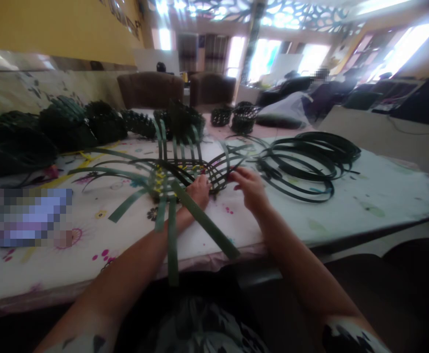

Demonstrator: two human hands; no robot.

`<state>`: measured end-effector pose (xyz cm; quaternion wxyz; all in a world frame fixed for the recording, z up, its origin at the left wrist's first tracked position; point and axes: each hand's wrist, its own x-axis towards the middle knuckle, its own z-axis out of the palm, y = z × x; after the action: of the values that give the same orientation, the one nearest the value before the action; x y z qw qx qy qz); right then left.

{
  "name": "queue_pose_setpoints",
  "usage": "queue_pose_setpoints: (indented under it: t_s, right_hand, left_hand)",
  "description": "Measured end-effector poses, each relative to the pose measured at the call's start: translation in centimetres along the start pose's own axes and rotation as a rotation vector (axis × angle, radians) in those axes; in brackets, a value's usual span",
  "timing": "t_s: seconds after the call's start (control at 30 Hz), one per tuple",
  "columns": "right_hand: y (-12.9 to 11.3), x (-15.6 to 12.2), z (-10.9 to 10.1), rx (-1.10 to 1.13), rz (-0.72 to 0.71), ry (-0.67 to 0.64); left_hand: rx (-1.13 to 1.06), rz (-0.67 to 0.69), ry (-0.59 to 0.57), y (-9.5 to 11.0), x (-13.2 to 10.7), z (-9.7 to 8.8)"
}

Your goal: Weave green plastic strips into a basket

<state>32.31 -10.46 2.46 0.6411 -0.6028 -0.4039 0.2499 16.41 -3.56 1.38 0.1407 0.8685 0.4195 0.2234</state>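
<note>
A half-woven basket [159,182] of dark green flat strips stands on the table before me, with long loose strip ends fanning out on all sides. Yellow ties mark parts of its weave. My left hand [199,190] is at its near right side, fingers closed on the woven strips; the fingertips are partly hidden. Just to the right, my right hand [250,189] pinches a green strip at the basket's right edge between thumb and fingers. One wide strip end [209,223] slants across my left wrist toward the table's front edge.
Coils of green strip [302,164] lie to the right on the flowered tablecloth [126,245]. Finished-looking dark woven baskets [106,120] line the back left, and smaller ones [244,117] stand farther back. A blurred rectangular object [34,215] lies at left. Brown chairs [150,90] stand behind.
</note>
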Motion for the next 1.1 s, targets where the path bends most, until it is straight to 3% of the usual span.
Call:
queue_pose_setpoints:
  t_s: [0.07, 0.2, 0.37, 0.57, 0.8, 0.9, 0.97, 1.1]
  right_hand:
    - [0.6, 0.2, 0.3, 0.126, 0.046, -0.049]
    - [1.8, -0.2, 1.0, 0.385, 0.129, 0.033]
    - [1.7, -1.4, 1.9, 0.466, 0.012, 0.12]
    - [0.3, -2.4, 2.1, 0.246, -0.192, 0.158]
    - [-1.2, -2.2, 1.4, 0.069, -0.295, -0.124]
    - [-2.2, -1.2, 1.6, -0.079, -0.401, -0.337]
    - [-2.9, 0.0, 2.2, -0.209, -0.473, -0.405]
    - [-3.3, 2.7, 4.1, -0.373, -0.517, -0.228]
  left_hand:
    - [-0.011, 0.002, 0.008, 0.0, 0.0, 0.0]
    - [-0.026, -0.011, 0.019, 0.0, 0.0, -0.1]
    - [-0.028, -0.035, 0.021, 0.0, 0.3, 0.0]
    - [-0.067, -0.069, 0.028, -0.2, 0.6, 0.1]
    - [-0.139, -0.038, 0.061, -0.5, 0.7, 0.2]
    - [-0.137, -0.011, 0.052, -0.5, 0.5, 0.1]
    - [-0.137, 0.005, 0.042, -0.6, 0.4, -0.1]
    - [-0.18, 0.153, 0.0, -1.0, 0.2, -0.5]
